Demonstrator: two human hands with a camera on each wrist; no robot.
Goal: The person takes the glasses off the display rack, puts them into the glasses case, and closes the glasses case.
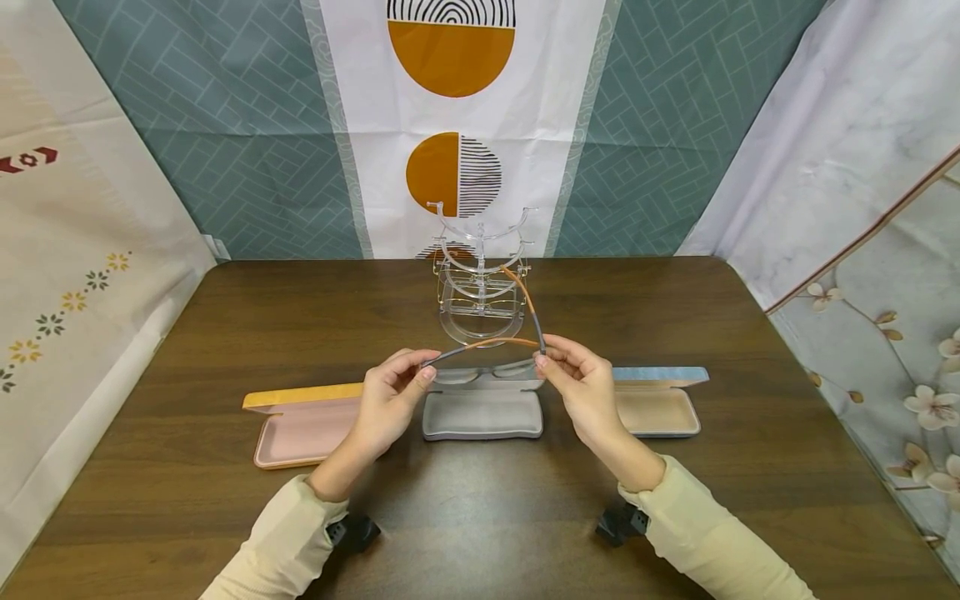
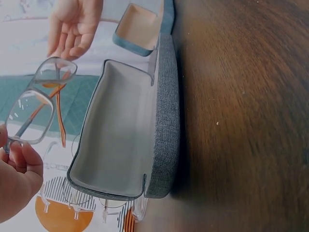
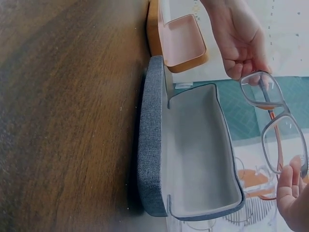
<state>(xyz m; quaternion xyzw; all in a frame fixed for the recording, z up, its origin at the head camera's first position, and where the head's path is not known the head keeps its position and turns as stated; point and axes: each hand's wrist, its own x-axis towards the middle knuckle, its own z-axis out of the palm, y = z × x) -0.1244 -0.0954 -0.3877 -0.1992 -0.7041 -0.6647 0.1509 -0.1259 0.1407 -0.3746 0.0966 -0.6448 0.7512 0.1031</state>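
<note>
Both hands hold up one pair of grey-framed glasses (image 2: pixel 52 102) with orange-brown temples, above the open grey case (image 1: pixel 482 415). The left hand (image 1: pixel 392 400) pinches one end of the frame between thumb and fingers; the right hand (image 1: pixel 581 383) pinches the other end. In the head view the two temples cross, one pointing up toward the stand. The right wrist view shows the clear lenses of the glasses (image 3: pixel 285 140) beside the grey case's lining (image 3: pixel 200 150), not touching it.
An open yellow case with pink lining (image 1: pixel 300 437) lies at left, an open blue case with beige lining (image 1: pixel 660 411) at right. Behind the hands stands a clear display stand (image 1: pixel 481 312) with wire-framed glasses on it. Patterned cloth hangs behind the table (image 1: pixel 300 308).
</note>
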